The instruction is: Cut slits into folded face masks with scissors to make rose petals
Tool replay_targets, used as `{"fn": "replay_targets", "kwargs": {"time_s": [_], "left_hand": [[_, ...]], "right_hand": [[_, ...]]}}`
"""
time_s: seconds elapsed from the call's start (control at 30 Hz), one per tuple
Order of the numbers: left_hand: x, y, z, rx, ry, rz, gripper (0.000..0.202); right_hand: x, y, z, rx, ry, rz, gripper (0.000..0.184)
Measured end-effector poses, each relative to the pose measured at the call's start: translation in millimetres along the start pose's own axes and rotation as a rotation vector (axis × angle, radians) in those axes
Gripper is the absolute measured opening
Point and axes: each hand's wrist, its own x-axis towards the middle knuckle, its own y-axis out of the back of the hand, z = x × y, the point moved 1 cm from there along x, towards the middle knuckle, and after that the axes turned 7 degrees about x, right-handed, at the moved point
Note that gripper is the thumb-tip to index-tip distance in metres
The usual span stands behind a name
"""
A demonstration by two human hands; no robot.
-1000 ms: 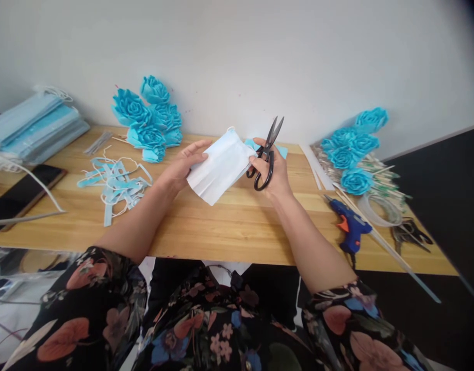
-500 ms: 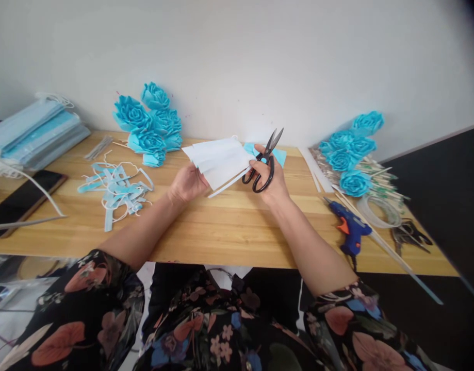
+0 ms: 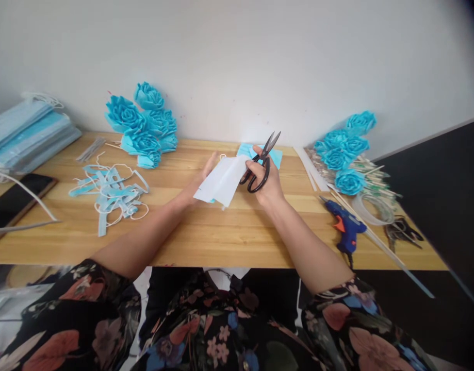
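Observation:
My right hand (image 3: 268, 181) is closed round black-handled scissors (image 3: 260, 175), their blades pointing up and slightly apart. Its thumb and fingers also pinch the right edge of a white sheet (image 3: 221, 180), which looks like a face mask's inner layer with a bit of blue beneath and a white loop at the top. Behind the sheet's left side is my left hand (image 3: 201, 181). Its visible fingers stretch upward, the rest being covered by the sheet. A light blue piece of material (image 3: 276, 156) lies on the table behind my right hand.
Cut blue strips with white loops (image 3: 115, 190) lie left, near a phone (image 3: 22, 198) and stacked face masks (image 3: 31, 134). Blue fabric flowers (image 3: 144, 126) stand at the back left, more flowers (image 3: 348, 149) at right. A glue gun (image 3: 347, 224) and clear tape roll (image 3: 372, 208) lie right.
The white sheet has turned and folded, dropping lower. My left hand has shifted from gripping its left edge to behind it, fingers stretched up. The narrow strip below is out of sight.

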Motion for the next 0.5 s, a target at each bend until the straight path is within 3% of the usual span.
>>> {"fn": "replay_targets", "kwargs": {"time_s": [0.07, 0.17, 0.27, 0.5], "left_hand": [[-1, -4.8, 7, -0.093, 0.004, 0.014, 0.087], [-7, -20.0, 25, -0.259, -0.098, -0.03, 0.052], [-11, -31.0, 31, -0.274, -0.14, -0.078, 0.049], [-10, -30.5, 14, -0.063, -0.215, -0.213, 0.053]], "right_hand": [[-2, -3, 0, -0.035, 0.06, -0.016, 0.061], [-5, -8, -2, -0.075, 0.135, -0.07, 0.058], [-9, -11, -3, -0.096, 0.184, -0.117, 0.057], [-16, -13, -5, -0.193, 0.19, -0.147, 0.054]]}}
